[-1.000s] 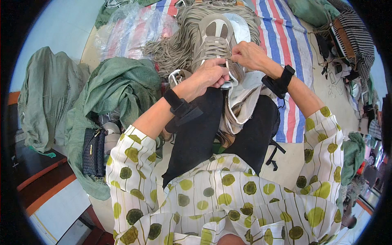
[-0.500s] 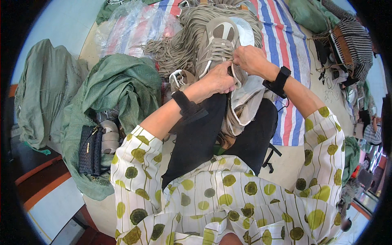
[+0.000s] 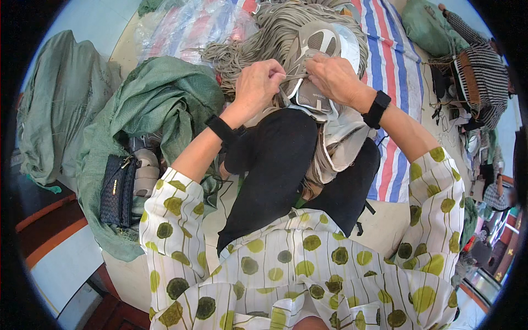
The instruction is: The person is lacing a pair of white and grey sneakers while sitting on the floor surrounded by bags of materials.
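both hands are working over a grey sneaker (image 3: 312, 66) resting on the person's raised knee. left hand (image 3: 261, 82) is closing into a pinch on a grey lace (image 3: 294, 76); right hand (image 3: 333, 77) is curling its fingers onto the shoe's tongue area, gripping the lace there. a heap of grey laces (image 3: 258, 41) is lying just behind the shoe, a green sack (image 3: 159, 104) to the left.

Pale floor (image 3: 99, 22) under a striped tarp (image 3: 393, 71), brightly daylit.
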